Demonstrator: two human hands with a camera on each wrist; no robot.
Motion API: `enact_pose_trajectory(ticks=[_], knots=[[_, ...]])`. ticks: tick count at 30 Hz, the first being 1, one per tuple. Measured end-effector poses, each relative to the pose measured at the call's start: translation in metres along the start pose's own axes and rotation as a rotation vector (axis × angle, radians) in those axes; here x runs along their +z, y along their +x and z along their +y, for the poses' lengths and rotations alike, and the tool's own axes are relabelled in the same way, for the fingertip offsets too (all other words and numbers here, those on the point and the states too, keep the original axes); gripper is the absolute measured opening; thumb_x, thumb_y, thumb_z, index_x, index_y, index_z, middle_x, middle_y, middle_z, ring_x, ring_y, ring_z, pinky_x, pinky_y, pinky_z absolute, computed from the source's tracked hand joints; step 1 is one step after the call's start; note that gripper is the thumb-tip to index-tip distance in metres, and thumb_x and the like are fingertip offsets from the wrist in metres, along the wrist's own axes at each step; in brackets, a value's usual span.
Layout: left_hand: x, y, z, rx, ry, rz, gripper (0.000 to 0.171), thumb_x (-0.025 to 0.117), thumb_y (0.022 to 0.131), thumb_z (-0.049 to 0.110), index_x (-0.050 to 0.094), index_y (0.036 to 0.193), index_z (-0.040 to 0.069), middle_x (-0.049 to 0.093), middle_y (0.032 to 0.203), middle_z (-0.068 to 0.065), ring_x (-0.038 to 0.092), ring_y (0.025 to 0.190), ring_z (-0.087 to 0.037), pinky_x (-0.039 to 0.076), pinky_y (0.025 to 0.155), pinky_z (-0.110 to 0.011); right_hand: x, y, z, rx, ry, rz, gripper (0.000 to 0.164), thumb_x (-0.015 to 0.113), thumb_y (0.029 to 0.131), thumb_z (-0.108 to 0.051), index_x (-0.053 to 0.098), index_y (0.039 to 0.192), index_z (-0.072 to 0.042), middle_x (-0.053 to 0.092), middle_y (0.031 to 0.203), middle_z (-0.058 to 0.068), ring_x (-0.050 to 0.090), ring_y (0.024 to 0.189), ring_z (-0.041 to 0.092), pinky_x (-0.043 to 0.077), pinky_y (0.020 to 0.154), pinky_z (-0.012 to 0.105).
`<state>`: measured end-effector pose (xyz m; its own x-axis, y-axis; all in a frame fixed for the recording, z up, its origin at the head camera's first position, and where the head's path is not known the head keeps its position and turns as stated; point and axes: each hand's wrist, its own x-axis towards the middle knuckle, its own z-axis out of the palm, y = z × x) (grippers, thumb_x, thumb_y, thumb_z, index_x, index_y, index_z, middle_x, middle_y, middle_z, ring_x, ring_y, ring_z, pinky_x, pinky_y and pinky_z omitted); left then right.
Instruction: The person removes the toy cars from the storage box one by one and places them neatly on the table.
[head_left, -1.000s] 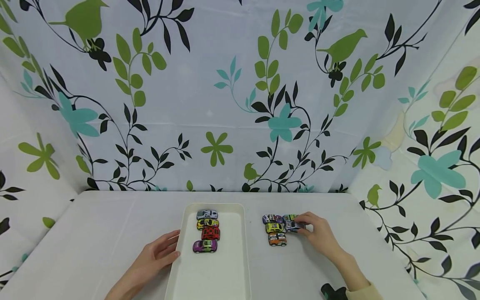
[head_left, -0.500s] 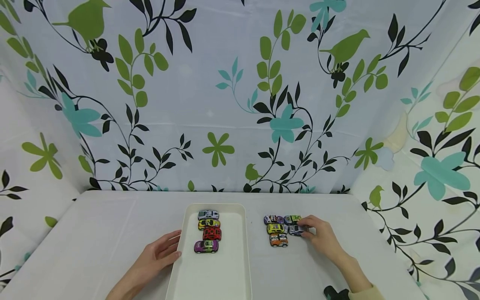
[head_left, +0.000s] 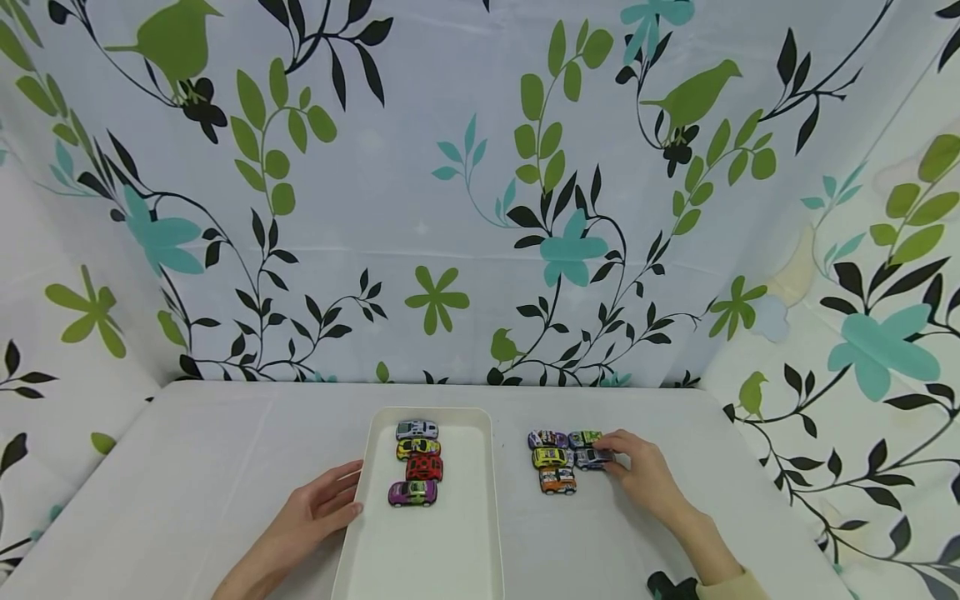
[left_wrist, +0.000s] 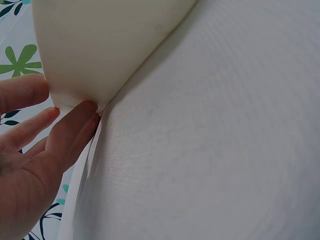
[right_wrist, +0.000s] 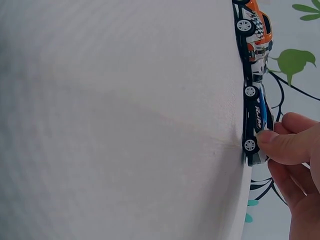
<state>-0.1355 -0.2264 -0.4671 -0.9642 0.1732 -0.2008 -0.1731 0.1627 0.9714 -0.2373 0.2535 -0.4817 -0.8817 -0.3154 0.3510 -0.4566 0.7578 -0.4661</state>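
Note:
My right hand (head_left: 648, 475) pinches a blue-grey toy car (right_wrist: 257, 117) by its rear half, thumb on the near side. In the head view that car sits beside a yellow toy car (head_left: 552, 457). Just beyond it is a green toy car (head_left: 585, 438), with a purple-and-white one (head_left: 547, 439) to its left. An orange toy car (head_left: 557, 481) is nearest in this cluster. My left hand (head_left: 318, 508) rests its fingertips and thumb against the left side of the cream tray (head_left: 420, 550). The left wrist view shows those fingers loosely bent at the tray wall (left_wrist: 110, 45).
Inside the tray, near its far end, stands a column of toy cars: silver (head_left: 417, 429), yellow (head_left: 418, 448), red (head_left: 424, 467) and purple (head_left: 412, 493). A black object (head_left: 671, 586) lies by the right sleeve. A patterned cloth (head_left: 360, 208) hangs behind the white table (head_left: 187, 467).
The blue-grey car has shifted slightly right and toward me from beside the green car, then a touch back left against the yellow one. My left hand and the tray have stayed put.

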Motion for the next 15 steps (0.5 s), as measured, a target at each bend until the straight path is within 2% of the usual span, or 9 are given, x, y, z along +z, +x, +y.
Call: enact_pose_trajectory(ticks=[6, 15], knots=[[0.001, 0.000, 0.000, -0.019, 0.010, 0.008, 0.070, 0.067, 0.096, 0.016, 0.032, 0.153, -0.001, 0.037, 0.154, -0.030, 0.040, 0.141, -0.045, 0.053, 0.102, -0.039, -0.003, 0.000, -0.004, -0.008, 0.007, 0.012, 0.038, 0.078, 0.072, 0.016, 0.075, 0.101, -0.008, 0.073, 0.106, 0.003, 0.070, 0.104, 0.028, 0.056, 0.090, 0.048], [0.000, -0.001, 0.000, 0.019, 0.010, 0.008, 0.068, 0.067, 0.096, 0.015, 0.033, 0.153, -0.002, 0.038, 0.153, -0.030, 0.040, 0.141, -0.045, 0.052, 0.102, -0.036, -0.008, 0.006, -0.015, -0.084, -0.023, 0.066, 0.034, 0.083, 0.072, 0.009, 0.075, 0.102, -0.005, 0.074, 0.104, 0.005, 0.070, 0.099, 0.029, 0.057, 0.085, 0.050]])
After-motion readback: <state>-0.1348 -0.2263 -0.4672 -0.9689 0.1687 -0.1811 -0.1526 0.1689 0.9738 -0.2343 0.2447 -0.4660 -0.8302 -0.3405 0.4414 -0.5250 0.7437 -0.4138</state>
